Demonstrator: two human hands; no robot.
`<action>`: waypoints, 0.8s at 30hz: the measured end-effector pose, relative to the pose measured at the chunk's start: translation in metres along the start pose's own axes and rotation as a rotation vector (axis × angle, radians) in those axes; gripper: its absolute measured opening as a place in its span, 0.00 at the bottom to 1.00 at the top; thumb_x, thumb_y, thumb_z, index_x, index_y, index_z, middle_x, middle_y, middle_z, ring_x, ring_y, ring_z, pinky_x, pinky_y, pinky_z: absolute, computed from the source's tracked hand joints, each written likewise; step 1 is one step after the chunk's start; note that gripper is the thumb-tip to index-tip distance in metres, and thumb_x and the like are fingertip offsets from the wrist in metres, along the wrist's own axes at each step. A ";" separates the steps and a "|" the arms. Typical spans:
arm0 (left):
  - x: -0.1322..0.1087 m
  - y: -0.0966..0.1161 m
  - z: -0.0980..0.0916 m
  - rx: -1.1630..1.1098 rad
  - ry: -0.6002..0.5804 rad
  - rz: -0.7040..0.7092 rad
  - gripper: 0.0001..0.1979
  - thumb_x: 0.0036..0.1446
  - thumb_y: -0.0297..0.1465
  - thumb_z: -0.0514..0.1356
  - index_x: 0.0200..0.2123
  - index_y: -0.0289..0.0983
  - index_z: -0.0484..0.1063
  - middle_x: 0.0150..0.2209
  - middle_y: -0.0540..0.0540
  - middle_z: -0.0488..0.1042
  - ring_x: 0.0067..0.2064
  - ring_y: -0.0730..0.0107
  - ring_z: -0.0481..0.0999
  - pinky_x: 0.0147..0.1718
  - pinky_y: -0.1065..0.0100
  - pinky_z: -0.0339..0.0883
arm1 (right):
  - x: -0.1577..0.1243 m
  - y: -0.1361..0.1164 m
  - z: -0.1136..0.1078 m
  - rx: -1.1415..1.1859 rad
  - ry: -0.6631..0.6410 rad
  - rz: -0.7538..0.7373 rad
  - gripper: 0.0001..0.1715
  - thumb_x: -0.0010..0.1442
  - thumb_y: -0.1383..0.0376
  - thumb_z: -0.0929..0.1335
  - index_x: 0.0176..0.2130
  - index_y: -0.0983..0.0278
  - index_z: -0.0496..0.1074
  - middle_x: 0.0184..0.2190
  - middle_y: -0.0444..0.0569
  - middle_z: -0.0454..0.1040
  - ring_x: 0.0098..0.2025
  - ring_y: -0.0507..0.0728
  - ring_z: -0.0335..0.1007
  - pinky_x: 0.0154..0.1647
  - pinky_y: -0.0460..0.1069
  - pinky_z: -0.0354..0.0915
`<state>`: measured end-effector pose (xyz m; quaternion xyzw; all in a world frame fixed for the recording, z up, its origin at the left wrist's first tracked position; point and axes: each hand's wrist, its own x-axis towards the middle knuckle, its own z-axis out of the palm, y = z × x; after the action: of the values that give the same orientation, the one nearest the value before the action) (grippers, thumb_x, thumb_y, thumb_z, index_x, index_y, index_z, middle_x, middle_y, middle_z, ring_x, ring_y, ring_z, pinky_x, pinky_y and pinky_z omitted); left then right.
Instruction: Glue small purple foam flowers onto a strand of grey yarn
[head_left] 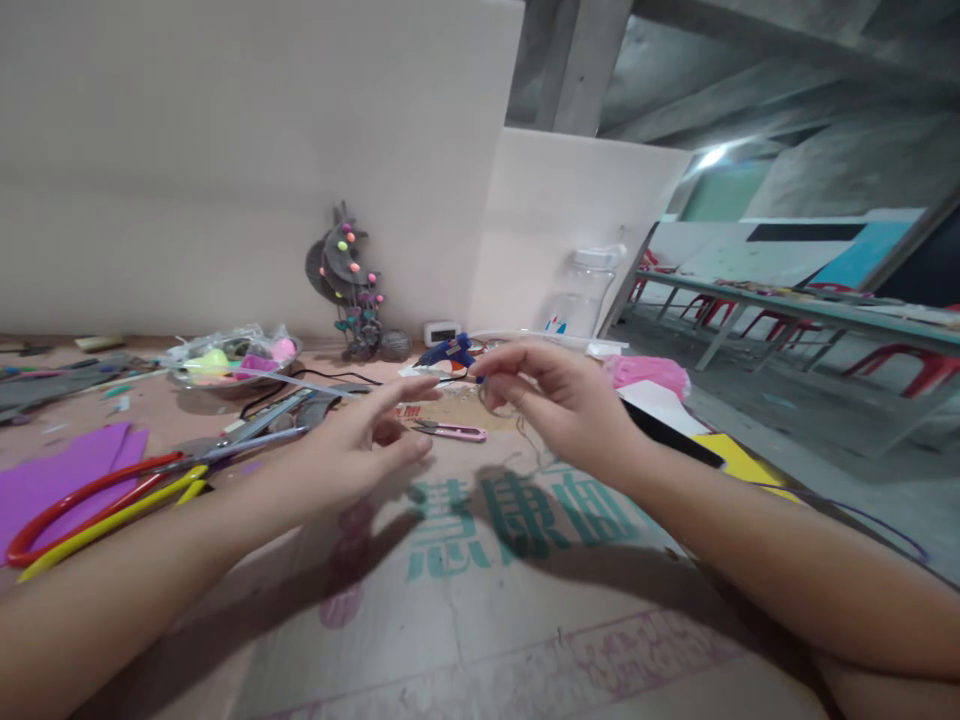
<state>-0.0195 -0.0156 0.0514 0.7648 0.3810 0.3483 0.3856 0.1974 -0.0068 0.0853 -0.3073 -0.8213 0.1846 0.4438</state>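
My left hand (pixel 364 440) hovers over the table with its thumb and index finger apart, and nothing shows between them. To its right, my right hand (pixel 544 400) is raised with curled fingers, thumb and fingertips close together. Whether something thin sits in that pinch cannot be made out. Between and beyond the hands lie small pink thread snips (pixel 457 432). A blue hot glue gun (pixel 448 350) rests behind them. Large scissors with red and yellow handles (pixel 97 505) lie left of my left forearm, near purple sheets (pixel 67 480).
A grey moon-shaped ornament with colored pompoms (pixel 345 260) stands against the white board. Beside it are a small white timer (pixel 442 333) and a clear water bottle (pixel 589 295). A plastic-wrapped bowl (pixel 232 365) sits left; a black flat object (pixel 671 433) and yellow sheet (pixel 739 462) lie right.
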 end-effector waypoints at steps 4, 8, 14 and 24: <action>-0.004 -0.003 0.014 -0.286 -0.115 -0.010 0.28 0.56 0.34 0.57 0.60 0.48 0.56 0.59 0.43 0.61 0.45 0.62 0.75 0.43 0.61 0.70 | -0.009 0.000 0.018 0.074 -0.116 0.031 0.08 0.60 0.70 0.64 0.40 0.64 0.71 0.31 0.45 0.73 0.33 0.50 0.71 0.37 0.47 0.68; -0.005 -0.002 0.021 -0.299 -0.100 -0.048 0.20 0.56 0.36 0.58 0.53 0.43 0.65 0.46 0.44 0.72 0.38 0.66 0.75 0.37 0.64 0.70 | -0.011 0.000 0.023 0.124 -0.169 0.071 0.07 0.60 0.69 0.64 0.39 0.64 0.71 0.31 0.45 0.74 0.33 0.50 0.72 0.37 0.46 0.68; 0.003 -0.002 0.007 0.050 0.121 -0.162 0.14 0.56 0.40 0.54 0.24 0.37 0.69 0.23 0.51 0.68 0.27 0.71 0.68 0.26 0.71 0.61 | -0.004 0.005 0.016 0.069 -0.137 0.103 0.11 0.63 0.63 0.61 0.39 0.65 0.71 0.34 0.47 0.74 0.37 0.51 0.70 0.41 0.48 0.65; 0.005 -0.012 0.004 0.113 0.113 -0.143 0.16 0.58 0.42 0.51 0.26 0.37 0.66 0.24 0.52 0.65 0.26 0.73 0.65 0.24 0.73 0.57 | -0.002 0.023 0.024 0.081 -0.191 0.223 0.09 0.57 0.62 0.66 0.38 0.64 0.72 0.36 0.48 0.75 0.39 0.53 0.70 0.43 0.50 0.64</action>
<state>-0.0178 -0.0081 0.0404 0.7353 0.4747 0.3402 0.3438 0.1855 0.0083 0.0577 -0.3594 -0.8123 0.2943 0.3527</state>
